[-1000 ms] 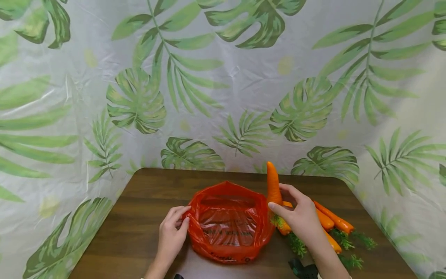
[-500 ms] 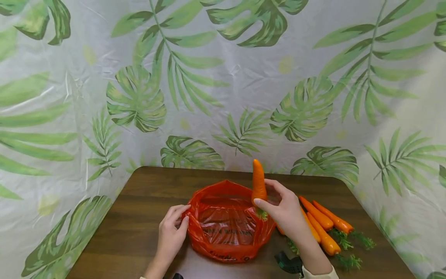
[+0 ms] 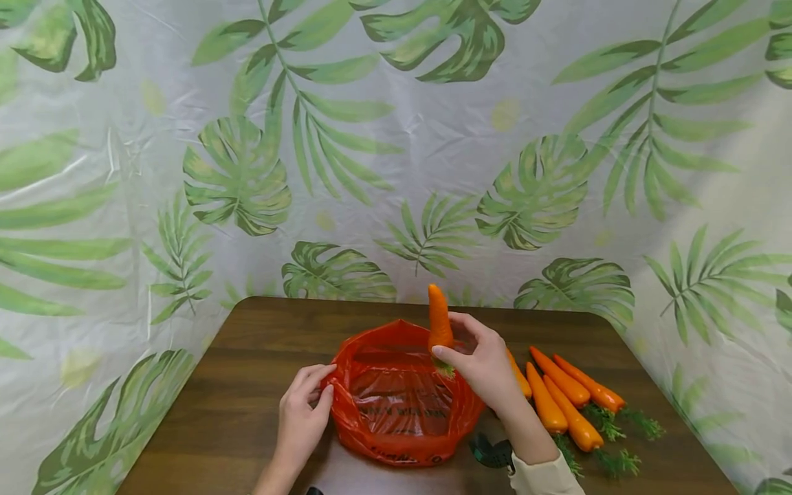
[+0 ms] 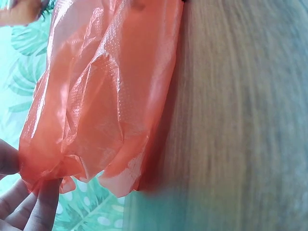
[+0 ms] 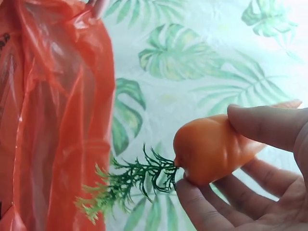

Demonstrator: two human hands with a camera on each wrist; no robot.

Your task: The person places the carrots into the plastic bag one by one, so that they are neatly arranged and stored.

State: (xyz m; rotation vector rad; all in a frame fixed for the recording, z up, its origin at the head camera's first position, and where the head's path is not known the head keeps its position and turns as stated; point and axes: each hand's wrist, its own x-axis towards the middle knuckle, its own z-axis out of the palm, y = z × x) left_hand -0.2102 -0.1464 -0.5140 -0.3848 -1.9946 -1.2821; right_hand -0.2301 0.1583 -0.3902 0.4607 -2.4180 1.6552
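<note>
In the head view, a red plastic bag (image 3: 402, 447) stands with its mouth open on the table. My left hand (image 3: 302, 412) pinches the left side of its rim; the left wrist view shows thumb and fingers on the crumpled film (image 4: 96, 120). My right hand (image 3: 485, 361) grips a carrot (image 3: 439, 316) over the right part of the bag's mouth. The carrot is upright, tip up, its green leafy top hanging down. In the right wrist view, thumb and fingers wrap the thick end of the carrot (image 5: 207, 149), and its leaves (image 5: 139, 178) point toward the bag.
Several more carrots (image 3: 572, 412) with green tops lie on the brown wooden table (image 3: 247, 357) right of the bag; my right arm partly hides some. A dark green and black item (image 3: 491, 452) shows by my right wrist. A leaf-patterned sheet (image 3: 334, 137) hangs behind the table.
My right hand has carried the carrot leftward, from the bag's right edge to over its mouth. More of the lying carrots are uncovered. My left hand keeps its hold on the rim.
</note>
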